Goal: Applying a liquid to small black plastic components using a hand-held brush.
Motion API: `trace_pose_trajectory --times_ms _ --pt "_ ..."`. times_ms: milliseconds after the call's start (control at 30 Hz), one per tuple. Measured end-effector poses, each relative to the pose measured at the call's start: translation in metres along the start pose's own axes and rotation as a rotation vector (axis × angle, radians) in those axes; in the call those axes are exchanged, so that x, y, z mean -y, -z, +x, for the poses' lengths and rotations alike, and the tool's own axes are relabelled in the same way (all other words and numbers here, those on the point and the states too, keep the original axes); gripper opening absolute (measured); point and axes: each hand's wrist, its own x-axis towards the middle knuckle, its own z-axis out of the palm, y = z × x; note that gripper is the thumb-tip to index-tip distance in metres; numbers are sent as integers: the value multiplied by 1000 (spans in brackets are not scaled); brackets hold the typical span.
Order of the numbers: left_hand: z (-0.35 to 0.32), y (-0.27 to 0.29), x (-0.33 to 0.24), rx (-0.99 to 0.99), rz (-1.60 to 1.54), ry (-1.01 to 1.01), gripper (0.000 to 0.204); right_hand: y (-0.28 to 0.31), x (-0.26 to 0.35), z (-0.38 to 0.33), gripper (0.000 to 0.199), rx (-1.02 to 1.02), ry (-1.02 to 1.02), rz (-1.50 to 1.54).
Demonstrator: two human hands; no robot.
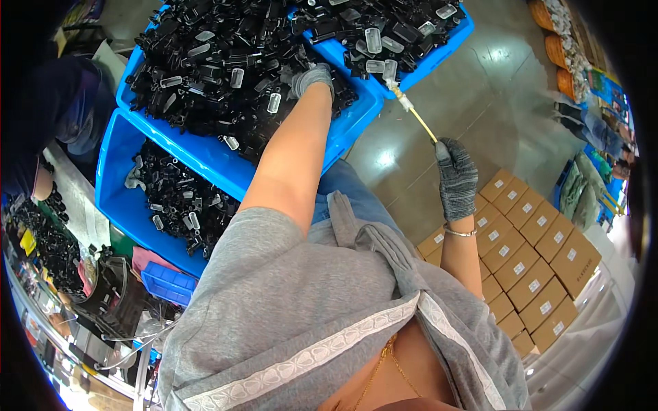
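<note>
My left hand [312, 81], in a grey knit glove, reaches into the heap of small black plastic parts [205, 96] in a large blue bin [185, 149]. Its fingertips are down among dark pieces, so I cannot tell whether they grip one. My right hand [457, 179], gloved in darker grey, is closed on the lower end of a thin yellow stick [421, 122]. The stick slants up and left, with whitish wrapping near its far end. That end meets a clear plastic piece [389, 70] at the edge of a second blue bin [439, 63].
A lower blue bin [106, 179] with more black parts stands at the left, near another person [51, 109]. Stacked brown cartons [528, 274] are at the right. Grey shiny floor [480, 103] lies between them and the bins. A blue crate [168, 282] sits lower left.
</note>
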Motion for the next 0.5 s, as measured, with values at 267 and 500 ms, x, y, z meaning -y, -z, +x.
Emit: trace_pose_trajectory --times_ms 267,500 --pt "21 84 79 198 -91 -648 87 -4 27 -6 22 95 86 51" --pt "-19 200 125 838 -489 -1245 78 -9 81 5 20 347 520 20"
